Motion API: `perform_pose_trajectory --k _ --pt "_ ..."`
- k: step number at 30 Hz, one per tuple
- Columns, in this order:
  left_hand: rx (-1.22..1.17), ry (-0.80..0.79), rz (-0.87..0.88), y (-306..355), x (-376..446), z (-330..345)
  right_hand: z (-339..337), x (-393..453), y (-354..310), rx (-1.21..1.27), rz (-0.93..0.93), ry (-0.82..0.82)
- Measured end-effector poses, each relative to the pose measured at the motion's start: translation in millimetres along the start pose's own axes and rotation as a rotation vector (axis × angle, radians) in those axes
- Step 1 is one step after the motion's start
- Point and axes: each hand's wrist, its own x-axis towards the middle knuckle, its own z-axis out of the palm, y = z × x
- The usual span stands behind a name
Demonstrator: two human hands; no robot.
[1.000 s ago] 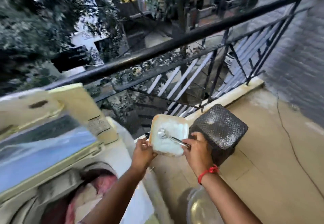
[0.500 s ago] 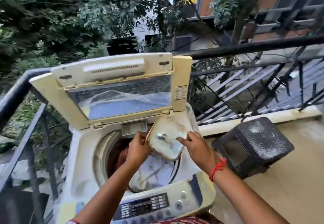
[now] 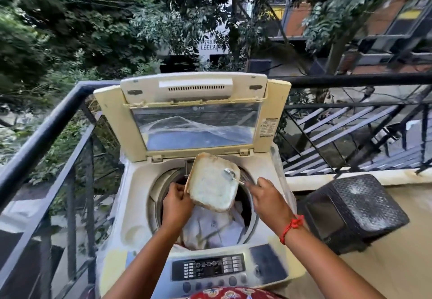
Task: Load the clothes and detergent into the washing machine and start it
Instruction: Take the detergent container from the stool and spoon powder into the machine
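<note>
Head view, detergent box [image 3: 211,183] holding spoon [image 3: 230,175], apparently powder

Pretty clearly a home balcony a few floors up, used as the laundry spot. There's a yellowed top-load washing machine [image 3: 201,205] parked right in the corner against a black metal railing [image 3: 46,130], lid [image 3: 194,114] flipped up and clothes [image 3: 215,226] sitting in the drum. The floor [image 3: 385,263] is plain tan concrete with a low raised curb, and a dusty dark wicker stool [image 3: 357,209] sits next to the machine. Past the railing it's all trees [image 3: 81,29] and neighbouring apartment buildings [image 3: 350,18], seen from above.
</note>
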Motion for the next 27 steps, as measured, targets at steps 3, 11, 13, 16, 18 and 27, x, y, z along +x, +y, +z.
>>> perform_pose_trajectory --k 3,11,13,16,18,27 --pt "-0.043 0.046 -0.03 -3.9 7.3 -1.7 3.2 -1.5 -20.1 0.024 0.035 -0.039" --pt "-0.097 0.136 -0.108 -13.0 13.9 1.8 26.2 -10.0 -73.7 0.054 0.053 -0.132" --pt "-0.089 0.138 -0.123 -13.0 15.7 1.1 32.0 -8.2 -82.6 0.075 0.096 -0.154" --pt "-0.079 0.158 -0.132 -14.6 19.0 -1.5 35.7 -4.1 -93.1 0.095 0.147 -0.173" --pt "-0.07 0.154 -0.13 -16.0 19.9 -2.0 35.9 -1.3 -102.6 0.181 0.144 -0.143" --pt "-0.069 0.081 -0.122 -23.9 19.2 3.0 45.9 12.5 -125.1 0.498 0.307 -0.115"
